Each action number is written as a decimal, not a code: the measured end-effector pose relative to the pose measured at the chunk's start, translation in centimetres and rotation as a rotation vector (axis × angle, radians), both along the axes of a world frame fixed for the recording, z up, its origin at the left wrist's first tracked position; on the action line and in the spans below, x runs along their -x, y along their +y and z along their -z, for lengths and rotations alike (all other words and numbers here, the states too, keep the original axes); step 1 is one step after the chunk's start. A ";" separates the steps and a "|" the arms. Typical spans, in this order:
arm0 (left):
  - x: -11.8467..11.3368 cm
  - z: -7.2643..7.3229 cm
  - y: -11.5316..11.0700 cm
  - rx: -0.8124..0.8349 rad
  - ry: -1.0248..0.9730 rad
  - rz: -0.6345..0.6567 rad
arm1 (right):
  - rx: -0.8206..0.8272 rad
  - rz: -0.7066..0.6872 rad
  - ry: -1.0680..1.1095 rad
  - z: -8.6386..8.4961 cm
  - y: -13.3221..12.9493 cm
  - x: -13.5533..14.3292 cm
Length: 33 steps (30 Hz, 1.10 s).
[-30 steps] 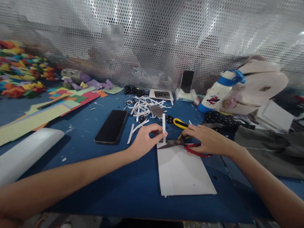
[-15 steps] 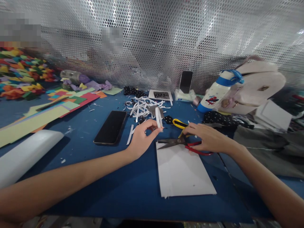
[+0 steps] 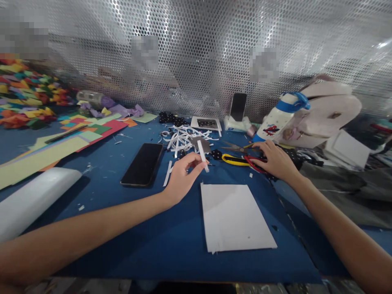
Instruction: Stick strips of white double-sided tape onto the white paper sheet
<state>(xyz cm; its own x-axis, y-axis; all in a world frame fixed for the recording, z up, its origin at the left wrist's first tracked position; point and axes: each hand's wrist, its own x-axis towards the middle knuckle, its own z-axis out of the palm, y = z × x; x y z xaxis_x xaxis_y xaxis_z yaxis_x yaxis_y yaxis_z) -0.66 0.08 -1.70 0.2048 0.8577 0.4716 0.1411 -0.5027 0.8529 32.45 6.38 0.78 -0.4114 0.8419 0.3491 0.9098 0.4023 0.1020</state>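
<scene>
A narrow white paper strip (image 3: 201,152) stands up from the fingertips of my left hand (image 3: 184,177), pinched between thumb and fingers. Farther right, my right hand (image 3: 273,160) has its fingers on the handles of a pair of scissors (image 3: 243,150), whose blades are spread and point left. A yellow-rimmed black object (image 3: 235,160) lies just in front of the scissors, its kind unclear. Below my hands a white sheet of paper or card (image 3: 235,216) lies flat. Behind my left hand is a tangled heap of cut white strips (image 3: 183,138).
A black phone (image 3: 143,164) lies left of my left hand. Coloured paper sheets (image 3: 70,143) and a white rounded object (image 3: 39,200) are farther left. Behind my right hand stand a tilted water bottle (image 3: 277,116) and a pale backpack (image 3: 329,112). Grey cloth (image 3: 343,192) lies right.
My right hand has carried the scissors off the white sheet, away from me and slightly right. My left hand stays in place; the strip in it now looks straight instead of looped.
</scene>
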 end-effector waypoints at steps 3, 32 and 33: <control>0.0 -0.1 -0.1 -0.004 0.027 0.031 | 0.001 -0.063 0.114 -0.2 0.0 0.6; 1.8 -0.7 -0.8 -0.275 0.419 0.302 | 1.318 -0.456 1.427 0.0 -11.2 11.3; 1.7 -0.6 -0.7 -0.279 0.433 0.326 | 1.396 -0.462 1.414 0.1 -11.4 11.3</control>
<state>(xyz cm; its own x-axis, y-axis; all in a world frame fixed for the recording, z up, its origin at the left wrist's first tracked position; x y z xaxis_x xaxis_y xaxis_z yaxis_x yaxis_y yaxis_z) -2.41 -0.65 -1.14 0.6596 0.5745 0.4846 0.2468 -0.7746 0.5823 21.14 -5.03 0.64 -0.7063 0.6998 -0.1070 -0.1108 -0.2586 -0.9596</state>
